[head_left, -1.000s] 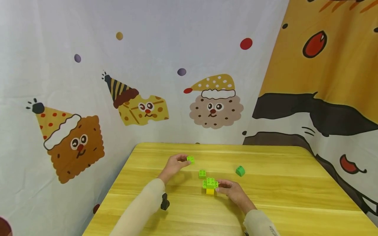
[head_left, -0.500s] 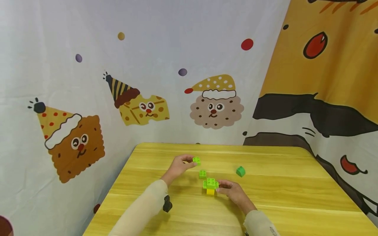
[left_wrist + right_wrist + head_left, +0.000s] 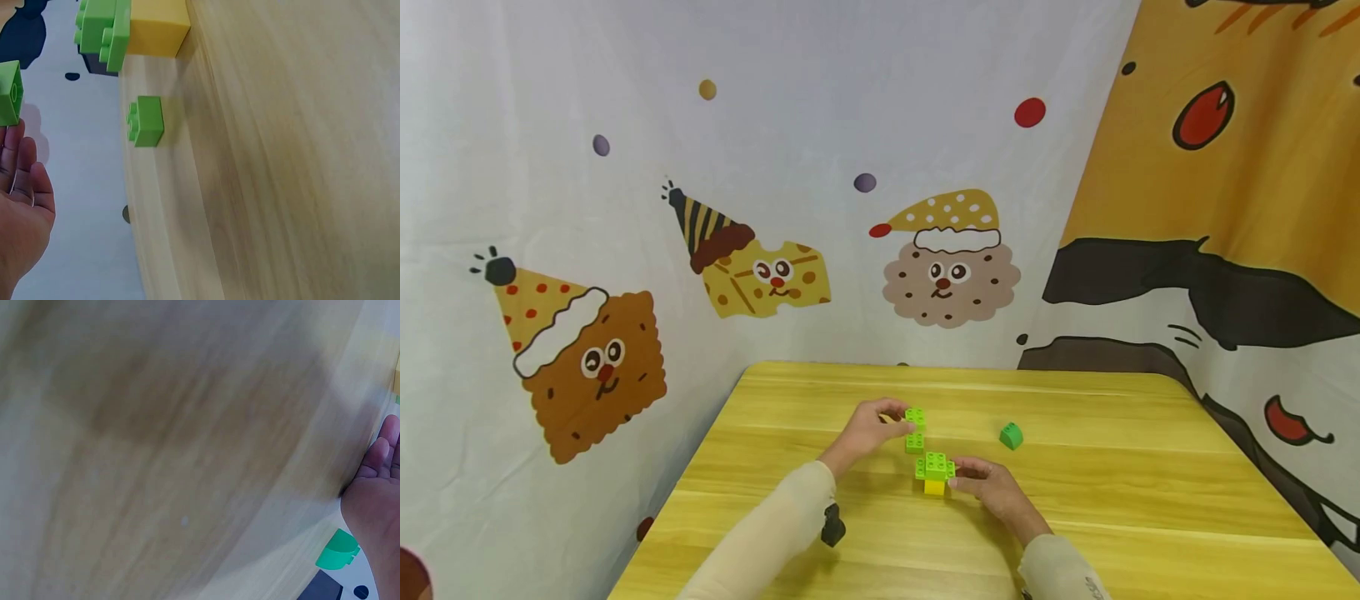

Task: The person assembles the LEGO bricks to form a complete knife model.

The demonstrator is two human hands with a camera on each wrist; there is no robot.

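My left hand (image 3: 868,429) pinches a light green brick (image 3: 914,415) between thumb and fingers; in the left wrist view that brick (image 3: 9,94) is held off the table. Just below it in the head view a small light green brick (image 3: 914,444) lies on the table. Nearer the front stands a stack with a yellow base (image 3: 934,487) and light green bricks (image 3: 935,465) on top. My right hand (image 3: 996,492) holds the right side of this stack with thumb and fingertips. The right wrist view shows only part of the right hand (image 3: 375,481).
A dark green curved brick (image 3: 1011,436) lies on the wooden table (image 3: 1112,467), to the right and behind the stack. Behind the table hangs a printed cloth (image 3: 820,125) with cartoon figures.
My left hand has moved right with its green brick, from the left of the small loose brick to just behind it. The right hand and the stack have stayed in place.
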